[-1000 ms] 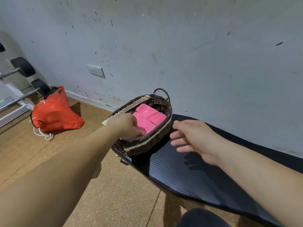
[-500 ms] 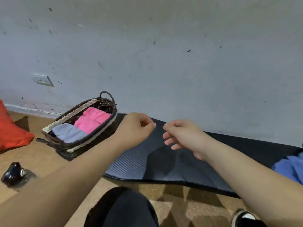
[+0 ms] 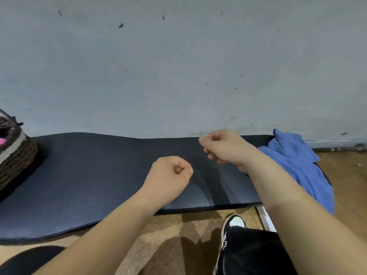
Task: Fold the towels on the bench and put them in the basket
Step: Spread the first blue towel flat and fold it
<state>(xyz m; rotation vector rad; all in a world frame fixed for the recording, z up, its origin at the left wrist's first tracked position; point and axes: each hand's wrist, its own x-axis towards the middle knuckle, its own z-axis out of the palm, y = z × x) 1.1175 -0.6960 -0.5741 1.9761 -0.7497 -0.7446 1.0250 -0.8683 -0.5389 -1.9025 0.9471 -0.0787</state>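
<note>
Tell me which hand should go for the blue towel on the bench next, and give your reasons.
The right hand. It hangs nearest the crumpled blue towel at the right end of the bench. The left hand sits farther toward the middle, on the side of the basket. Both hands are loosely curled and hold nothing.

Home-gym corner, likely: black padded bench (image 3: 99, 175) against scuffed grey wall (image 3: 178, 66), cork-like floor (image 3: 174, 231), towel (image 3: 297, 161) and basket (image 3: 15, 153) on bench.
</note>
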